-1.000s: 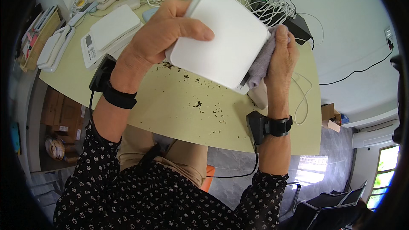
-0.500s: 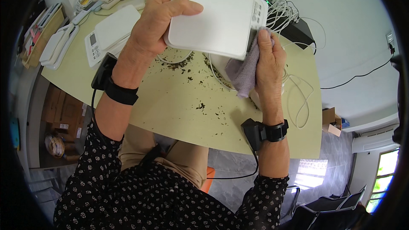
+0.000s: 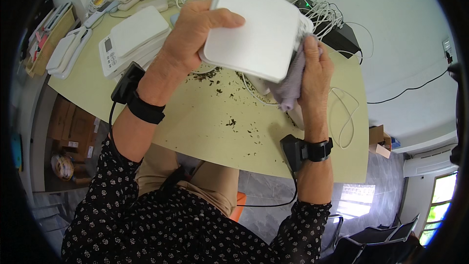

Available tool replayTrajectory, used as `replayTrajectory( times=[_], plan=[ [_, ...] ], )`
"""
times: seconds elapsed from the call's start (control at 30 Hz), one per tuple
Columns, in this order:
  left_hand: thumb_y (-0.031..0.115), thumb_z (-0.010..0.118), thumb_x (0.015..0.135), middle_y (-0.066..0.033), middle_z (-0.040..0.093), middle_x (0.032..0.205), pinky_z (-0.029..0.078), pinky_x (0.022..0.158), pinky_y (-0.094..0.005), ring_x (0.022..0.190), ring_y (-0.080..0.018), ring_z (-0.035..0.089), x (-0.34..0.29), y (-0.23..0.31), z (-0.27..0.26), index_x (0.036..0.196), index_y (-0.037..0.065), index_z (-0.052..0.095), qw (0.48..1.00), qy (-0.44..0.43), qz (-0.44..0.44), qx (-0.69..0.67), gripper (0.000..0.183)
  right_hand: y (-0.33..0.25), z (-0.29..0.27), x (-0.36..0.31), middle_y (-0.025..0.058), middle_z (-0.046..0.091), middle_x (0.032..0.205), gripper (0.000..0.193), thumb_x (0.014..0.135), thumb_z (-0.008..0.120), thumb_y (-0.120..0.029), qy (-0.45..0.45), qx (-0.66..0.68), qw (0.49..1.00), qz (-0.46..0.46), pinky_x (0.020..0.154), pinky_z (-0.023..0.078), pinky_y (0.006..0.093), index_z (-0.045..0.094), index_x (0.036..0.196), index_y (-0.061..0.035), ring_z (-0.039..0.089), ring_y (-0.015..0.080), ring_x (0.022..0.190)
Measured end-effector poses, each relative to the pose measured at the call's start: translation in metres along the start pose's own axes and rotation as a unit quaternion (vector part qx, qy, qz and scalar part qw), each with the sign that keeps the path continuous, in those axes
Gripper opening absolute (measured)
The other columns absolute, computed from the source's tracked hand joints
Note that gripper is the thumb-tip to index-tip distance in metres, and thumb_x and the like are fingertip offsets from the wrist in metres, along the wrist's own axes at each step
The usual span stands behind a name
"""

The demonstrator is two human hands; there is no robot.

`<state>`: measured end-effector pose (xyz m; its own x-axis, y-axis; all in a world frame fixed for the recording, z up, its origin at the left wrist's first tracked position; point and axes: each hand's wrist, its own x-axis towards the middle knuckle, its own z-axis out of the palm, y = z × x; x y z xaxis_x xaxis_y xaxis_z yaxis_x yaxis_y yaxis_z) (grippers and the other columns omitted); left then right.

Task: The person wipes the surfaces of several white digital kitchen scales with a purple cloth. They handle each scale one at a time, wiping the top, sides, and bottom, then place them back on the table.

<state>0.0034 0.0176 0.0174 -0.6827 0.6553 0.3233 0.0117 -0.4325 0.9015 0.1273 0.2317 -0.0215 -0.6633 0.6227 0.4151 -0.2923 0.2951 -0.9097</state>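
A white digital scale is held up above the table, tilted, its flat square platform facing me. My left hand grips its left edge, thumb lying on the platform and the other fingers out of sight behind. At the scale's right end, my right hand is closed on a greyish-purple cloth. The cloth presses against the edge beside the button panel, which is blurred. Below the scale, dark dry flakes like loose tea leaves lie scattered over the pale green table.
Another white scale stands at the left, close to my left forearm. Tangled white cables lie over a black box at the back right. A loose white cord loops near the right edge. An organizer box stands far left.
The scale has shifted right and slightly down with my left hand. My right hand and the cloth have moved a little to the right along with it.
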Motion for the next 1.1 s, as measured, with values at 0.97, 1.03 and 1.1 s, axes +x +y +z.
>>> replayTrajectory(
  times=[0.97,1.03,1.1],
  plan=[
    [0.014,0.075,0.081,-0.0187,0.07,0.092,0.061,0.061,-0.0305,0.072,-0.0219,0.072,0.004,-0.003,-0.005,0.104,-0.013,0.065,1.0,-0.001,-0.013,0.014,0.037,0.004,0.0,0.0,0.0004,0.062,0.093,0.043,0.102,0.06,-0.039,-0.005,0.023,1.0,0.015,0.071,0.047,0.0228,0.064,0.112,0.0025,0.055,0.0066,0.081],
    [0.015,0.076,0.08,-0.0189,0.071,0.092,0.06,0.061,-0.0302,0.072,-0.0216,0.072,0.0,-0.006,0.0,0.105,-0.014,0.066,0.998,-0.052,-0.031,0.012,0.039,0.004,-0.007,0.006,-0.0019,0.058,0.084,0.036,0.101,0.063,-0.032,0.035,0.016,0.999,0.013,0.066,0.041,0.0227,0.065,0.103,0.0038,0.048,0.0067,0.076],
    [0.015,0.077,0.078,-0.0199,0.071,0.093,0.06,0.062,-0.0301,0.072,-0.021,0.071,-0.003,-0.01,0.006,0.107,-0.014,0.066,0.995,-0.085,-0.044,0.007,0.042,0.003,-0.016,0.011,-0.0012,0.059,0.084,0.036,0.101,0.063,-0.033,0.057,0.025,0.998,0.016,0.065,0.043,0.0234,0.065,0.103,0.0027,0.05,0.0074,0.075]
  ],
)
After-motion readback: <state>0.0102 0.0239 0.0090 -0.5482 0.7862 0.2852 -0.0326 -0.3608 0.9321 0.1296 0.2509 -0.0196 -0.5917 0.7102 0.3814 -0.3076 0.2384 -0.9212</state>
